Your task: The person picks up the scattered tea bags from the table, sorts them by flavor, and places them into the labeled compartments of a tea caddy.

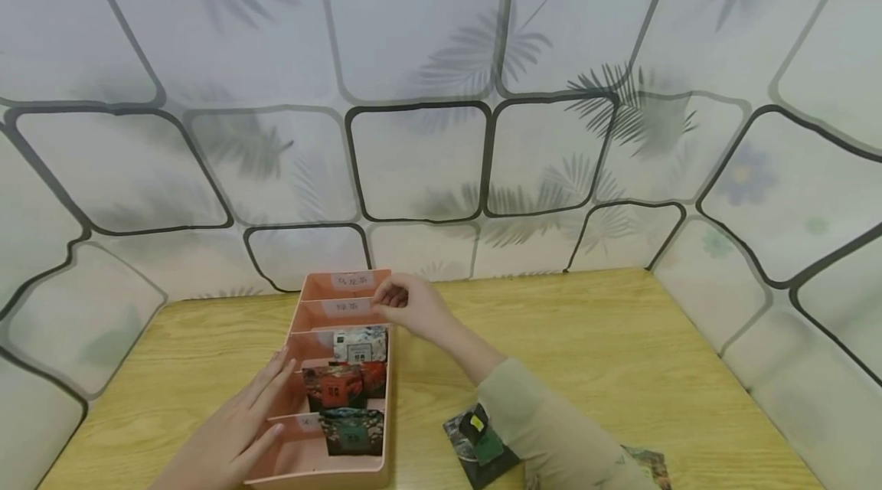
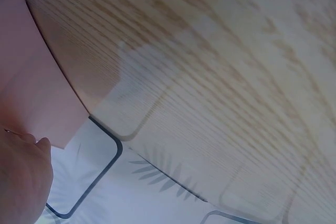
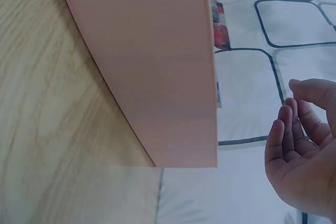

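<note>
A long pink divided box (image 1: pixel 320 477) stands on the table, with white handwritten labels on its dividers. It holds a white-grey sachet (image 1: pixel 361 344), red-and-black sachets (image 1: pixel 334 387) and a dark green sachet (image 1: pixel 353 432). My left hand (image 1: pixel 230 417) rests along the box's left side, fingers extended; in the left wrist view this hand (image 2: pixel 23 177) is at the pink wall. My right hand (image 1: pixel 416 310) is over the right edge near the two rear compartments, thumb and index close together. In the right wrist view its fingers are loosely bent, and nothing shows in the hand (image 3: pixel 302 150).
A black-and-green sachet (image 1: pixel 478 448) lies on the wooden table (image 1: pixel 586 337) right of the box. Another sachet (image 1: pixel 651 467) is partly hidden by the right sleeve (image 1: pixel 551 429). A patterned white curtain (image 1: pixel 420 161) hangs behind the table and at its sides.
</note>
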`<control>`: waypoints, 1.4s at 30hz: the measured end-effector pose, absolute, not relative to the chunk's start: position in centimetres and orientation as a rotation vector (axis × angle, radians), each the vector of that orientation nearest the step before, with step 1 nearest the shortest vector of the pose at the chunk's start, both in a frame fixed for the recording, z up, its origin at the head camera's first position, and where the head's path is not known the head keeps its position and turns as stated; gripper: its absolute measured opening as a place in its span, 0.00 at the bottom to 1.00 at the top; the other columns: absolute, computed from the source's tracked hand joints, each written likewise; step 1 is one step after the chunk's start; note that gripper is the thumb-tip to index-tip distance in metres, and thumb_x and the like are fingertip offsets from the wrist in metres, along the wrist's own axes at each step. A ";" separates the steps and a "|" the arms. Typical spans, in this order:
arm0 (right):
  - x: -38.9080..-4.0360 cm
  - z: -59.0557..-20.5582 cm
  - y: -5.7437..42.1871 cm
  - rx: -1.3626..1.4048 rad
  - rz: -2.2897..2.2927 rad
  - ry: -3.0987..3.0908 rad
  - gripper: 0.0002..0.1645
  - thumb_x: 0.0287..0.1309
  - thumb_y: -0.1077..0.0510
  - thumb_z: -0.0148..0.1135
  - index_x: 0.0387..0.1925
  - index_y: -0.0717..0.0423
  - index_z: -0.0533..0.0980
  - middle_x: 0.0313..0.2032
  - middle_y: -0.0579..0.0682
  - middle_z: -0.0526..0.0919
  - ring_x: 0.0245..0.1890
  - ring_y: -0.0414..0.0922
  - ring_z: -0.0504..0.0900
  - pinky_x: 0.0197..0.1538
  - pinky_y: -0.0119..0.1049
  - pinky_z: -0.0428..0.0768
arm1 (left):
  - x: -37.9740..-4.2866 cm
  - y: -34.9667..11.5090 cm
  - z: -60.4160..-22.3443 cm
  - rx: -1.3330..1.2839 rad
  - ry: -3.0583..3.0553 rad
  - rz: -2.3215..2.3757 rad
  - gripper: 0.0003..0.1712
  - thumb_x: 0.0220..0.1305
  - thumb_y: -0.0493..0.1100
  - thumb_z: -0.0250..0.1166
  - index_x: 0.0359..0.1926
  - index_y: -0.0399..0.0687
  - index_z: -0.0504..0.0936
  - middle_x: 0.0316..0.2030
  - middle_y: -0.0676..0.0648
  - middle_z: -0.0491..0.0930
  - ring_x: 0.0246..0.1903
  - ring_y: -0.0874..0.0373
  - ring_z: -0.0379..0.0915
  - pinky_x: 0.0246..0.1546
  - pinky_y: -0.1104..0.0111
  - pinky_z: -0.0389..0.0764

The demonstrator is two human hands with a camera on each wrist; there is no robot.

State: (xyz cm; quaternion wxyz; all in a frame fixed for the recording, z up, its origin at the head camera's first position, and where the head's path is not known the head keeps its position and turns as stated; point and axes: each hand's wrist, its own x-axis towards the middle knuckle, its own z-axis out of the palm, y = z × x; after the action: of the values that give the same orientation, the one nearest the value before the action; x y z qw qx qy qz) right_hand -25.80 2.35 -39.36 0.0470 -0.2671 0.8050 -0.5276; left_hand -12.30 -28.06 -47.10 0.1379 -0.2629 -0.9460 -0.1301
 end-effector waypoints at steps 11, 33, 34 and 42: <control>-25.3 -38.1 5.3 -0.838 -1.496 2.488 0.07 0.68 0.62 0.71 0.44 0.62 0.84 0.40 0.55 0.87 0.37 0.36 0.80 0.44 0.27 0.82 | -12.2 -27.9 -46.9 -0.755 -2.741 -0.387 0.42 0.76 0.48 0.65 0.83 0.44 0.59 0.81 0.39 0.61 0.78 0.87 0.22 0.68 0.97 0.33; -24.1 -39.2 11.2 -0.933 -1.307 2.477 0.09 0.68 0.60 0.70 0.47 0.60 0.84 0.41 0.54 0.88 0.38 0.34 0.82 0.47 0.28 0.84 | -12.2 -28.0 -47.1 -0.759 -2.738 -0.392 0.43 0.76 0.48 0.64 0.84 0.44 0.58 0.83 0.41 0.59 0.78 0.86 0.21 0.68 0.96 0.32; -24.1 -39.4 11.4 -0.923 -1.294 2.482 0.09 0.68 0.60 0.70 0.47 0.59 0.84 0.40 0.53 0.88 0.38 0.34 0.82 0.47 0.28 0.84 | -12.2 -27.9 -47.0 -0.756 -2.746 -0.397 0.42 0.77 0.49 0.64 0.83 0.43 0.59 0.82 0.39 0.60 0.78 0.86 0.21 0.68 0.97 0.32; -23.9 -41.3 13.0 -0.883 -1.204 2.506 0.10 0.68 0.59 0.71 0.47 0.61 0.84 0.39 0.50 0.88 0.37 0.34 0.83 0.45 0.28 0.84 | -12.2 -27.9 -46.9 -0.765 -2.740 -0.414 0.42 0.77 0.48 0.63 0.83 0.42 0.58 0.80 0.36 0.62 0.78 0.86 0.22 0.68 0.97 0.33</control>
State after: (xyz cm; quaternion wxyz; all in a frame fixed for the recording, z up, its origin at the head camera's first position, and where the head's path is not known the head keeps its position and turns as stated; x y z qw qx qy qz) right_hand -23.85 13.04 -41.26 0.1121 -0.3007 0.8536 -0.4103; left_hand -12.18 -27.88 -46.90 0.1331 -0.2638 -0.9446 -0.1429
